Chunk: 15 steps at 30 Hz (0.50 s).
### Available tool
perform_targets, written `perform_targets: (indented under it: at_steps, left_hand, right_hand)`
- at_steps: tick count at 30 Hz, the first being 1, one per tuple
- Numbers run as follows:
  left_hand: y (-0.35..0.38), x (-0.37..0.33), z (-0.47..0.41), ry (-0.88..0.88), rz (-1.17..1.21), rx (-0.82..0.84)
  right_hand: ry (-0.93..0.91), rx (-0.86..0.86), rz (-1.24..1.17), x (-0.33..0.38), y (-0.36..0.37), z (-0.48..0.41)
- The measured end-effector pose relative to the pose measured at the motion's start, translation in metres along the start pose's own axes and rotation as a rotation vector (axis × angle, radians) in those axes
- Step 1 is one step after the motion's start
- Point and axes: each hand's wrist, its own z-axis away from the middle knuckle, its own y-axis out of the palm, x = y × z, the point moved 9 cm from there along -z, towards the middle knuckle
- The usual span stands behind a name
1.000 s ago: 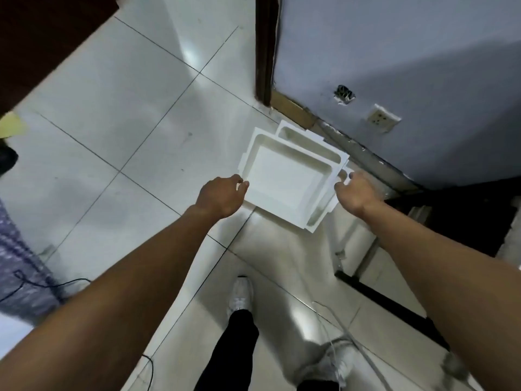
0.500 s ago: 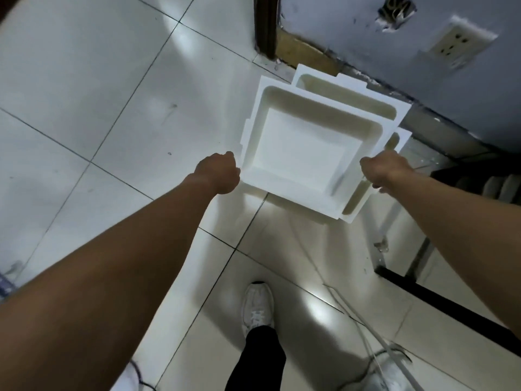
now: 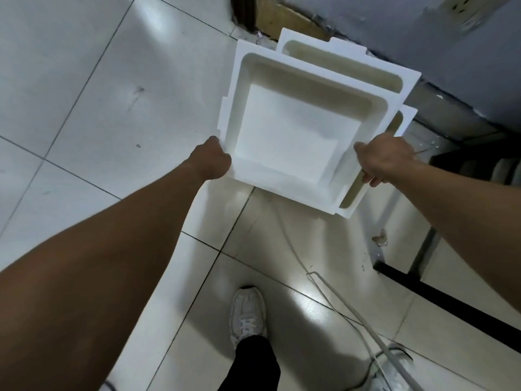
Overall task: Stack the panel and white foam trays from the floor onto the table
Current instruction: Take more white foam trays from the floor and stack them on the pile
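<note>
Left hand curled shut on the near-left corner of the upper foam tray, fingers tucked beneath the rim and hidden from view. Right hand closed over the right rim, thumb on top, fingers wrapped under the edge; whether they also catch the lower foam tray cannot be told. The two trays lie offset, the upper one covering most of the lower, whose far rim and right edge project beyond it. Both sit low over the tiled floor, beside the wall base; whether they are already lifted clear of the tiles cannot be told. No desk appears in view and no separate panel can be made out, so the task is judged to be at an early stage: the trays are gripped, while carrying and stacking remain. The trays are matte white moulded foam, square, shallow, with broad flat rims, rounded inner corners and small notches along the edges. The floor is glossy pale tile with dark grout lines, reflecting light. A white shoe and a loose cable lie nearby.
</note>
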Motion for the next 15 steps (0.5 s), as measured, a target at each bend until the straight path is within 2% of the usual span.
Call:
perform_targets:
  at_steps: [7,15]
  left_hand:
    - [-0.030,-0.013,0.023,0.044,0.016,-0.220]
    - [-0.077,-0.049,0.087,0.150,-0.106,-0.275]
  right_hand:
    - [0.005,0.088,-0.026,0.001,-0.010,0.008]
    - [0.020,0.086,-0.033,-0.005,-0.061,0.040]
